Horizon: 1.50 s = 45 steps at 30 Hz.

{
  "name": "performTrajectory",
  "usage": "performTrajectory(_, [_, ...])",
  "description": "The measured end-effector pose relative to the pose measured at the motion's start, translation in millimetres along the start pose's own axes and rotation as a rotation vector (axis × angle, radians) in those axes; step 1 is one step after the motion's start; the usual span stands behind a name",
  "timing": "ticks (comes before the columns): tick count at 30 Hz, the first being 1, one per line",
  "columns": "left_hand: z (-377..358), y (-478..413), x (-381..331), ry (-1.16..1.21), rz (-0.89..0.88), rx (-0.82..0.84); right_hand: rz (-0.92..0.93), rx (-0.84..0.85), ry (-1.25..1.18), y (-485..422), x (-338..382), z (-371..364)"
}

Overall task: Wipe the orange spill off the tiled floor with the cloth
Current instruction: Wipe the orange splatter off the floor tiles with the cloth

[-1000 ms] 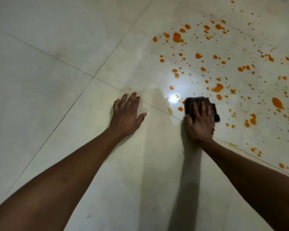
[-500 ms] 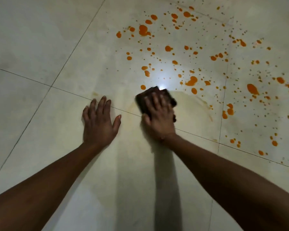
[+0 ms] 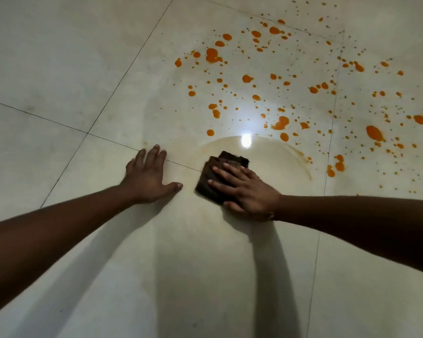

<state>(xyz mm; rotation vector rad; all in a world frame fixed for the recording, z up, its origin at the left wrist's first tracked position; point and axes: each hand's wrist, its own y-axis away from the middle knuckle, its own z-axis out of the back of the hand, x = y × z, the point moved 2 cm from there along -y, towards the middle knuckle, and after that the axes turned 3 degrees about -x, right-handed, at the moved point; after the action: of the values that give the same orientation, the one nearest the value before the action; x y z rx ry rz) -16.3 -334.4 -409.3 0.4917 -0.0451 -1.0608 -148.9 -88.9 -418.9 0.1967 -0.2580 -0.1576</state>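
A dark brown folded cloth (image 3: pixel 206 182) lies flat on the pale tiled floor (image 3: pixel 59 57), and my right hand (image 3: pixel 244 191) presses down on it with fingers spread, pointing left. My left hand (image 3: pixel 148 178) rests palm-down on the floor just left of the cloth, holding nothing. Orange spill drops (image 3: pixel 280 123) are scattered over the tiles beyond and to the right of the cloth. A curved, wet, faintly orange smear (image 3: pixel 296 152) arcs around the wiped patch behind my right hand.
Dark grout lines (image 3: pixel 103 139) cross the floor. A bright light glare (image 3: pixel 246 140) reflects off the wet tile just beyond the cloth. Shadows of both arms fall on the tiles toward me.
My right hand has swept the cloth back toward me and turned so the fingers point left. A wiped arc has opened behind it. The left hand stayed planted.
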Motion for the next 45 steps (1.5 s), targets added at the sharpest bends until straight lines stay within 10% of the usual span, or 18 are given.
performTrajectory(6, [15.0,3.8,-24.6,-0.149,0.071,0.21,-0.553,-0.162,-0.128,-31.2,-21.3,11.8])
performTrajectory(14, [52.7,10.8,-57.0,-0.301,-0.023,0.373,-0.351,-0.078,-0.133,51.2,17.0,-9.4])
performTrajectory(26, [110.8,-152.4,-5.6,-0.303,-0.223,-0.081,-0.147,-0.054,-0.056,-6.9,-45.4,19.2])
performTrajectory(34, [92.2,-200.2,59.5,-0.008,-0.043,-0.371,-0.64,-0.247,-0.142,-169.9,-57.3,47.6])
performTrajectory(45, [91.7,-209.0,57.5,0.005,-0.018,-0.324,-0.65,-0.111,-0.154,-234.2,-110.3,86.0])
